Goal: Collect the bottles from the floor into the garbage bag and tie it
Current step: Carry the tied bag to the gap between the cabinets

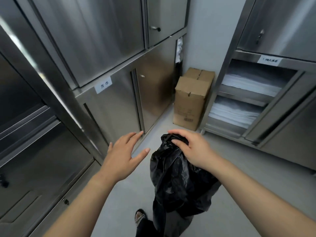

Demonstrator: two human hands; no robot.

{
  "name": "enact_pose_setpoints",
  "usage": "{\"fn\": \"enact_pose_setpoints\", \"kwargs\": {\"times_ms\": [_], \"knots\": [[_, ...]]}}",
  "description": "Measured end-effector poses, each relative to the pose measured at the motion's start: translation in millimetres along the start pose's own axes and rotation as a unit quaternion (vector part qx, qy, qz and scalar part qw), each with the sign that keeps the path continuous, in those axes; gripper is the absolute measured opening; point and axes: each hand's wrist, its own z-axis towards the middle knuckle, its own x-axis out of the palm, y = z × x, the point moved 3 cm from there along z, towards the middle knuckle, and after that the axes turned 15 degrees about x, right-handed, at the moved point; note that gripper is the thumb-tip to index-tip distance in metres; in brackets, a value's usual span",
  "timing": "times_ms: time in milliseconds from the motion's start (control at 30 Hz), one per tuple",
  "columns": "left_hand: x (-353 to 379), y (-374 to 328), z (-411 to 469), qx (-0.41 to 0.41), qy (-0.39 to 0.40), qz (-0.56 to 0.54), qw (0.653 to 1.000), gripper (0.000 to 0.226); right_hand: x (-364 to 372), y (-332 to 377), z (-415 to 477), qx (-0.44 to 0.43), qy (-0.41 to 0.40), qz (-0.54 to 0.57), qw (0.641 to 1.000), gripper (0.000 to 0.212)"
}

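Observation:
A bulging black garbage bag (174,182) hangs in front of me above the grey floor. My right hand (191,147) grips the bunched top of the bag, fingers curled round the gathered plastic. My left hand (124,154) hovers just left of the bag's neck, fingers spread and straight, holding nothing and not touching the bag. No bottles show on the floor; whatever is inside the bag is hidden by the black plastic.
Steel cabinets (95,48) line the left side and a steel shelf unit (248,100) with folded white cloths stands at right. A tall cardboard box (189,100) sits in the far corner. My foot (141,217) is below the bag on the grey floor (119,194).

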Motion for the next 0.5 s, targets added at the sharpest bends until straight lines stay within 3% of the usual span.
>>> {"fn": "enact_pose_setpoints", "kwargs": {"times_ms": [500], "knots": [[-23.0, 90.8, 246.1, 0.154, 0.045, -0.058, 0.985, 0.071, -95.8, -3.3, 191.1, 0.091, -0.195, 0.034, 0.976, 0.027]]}}
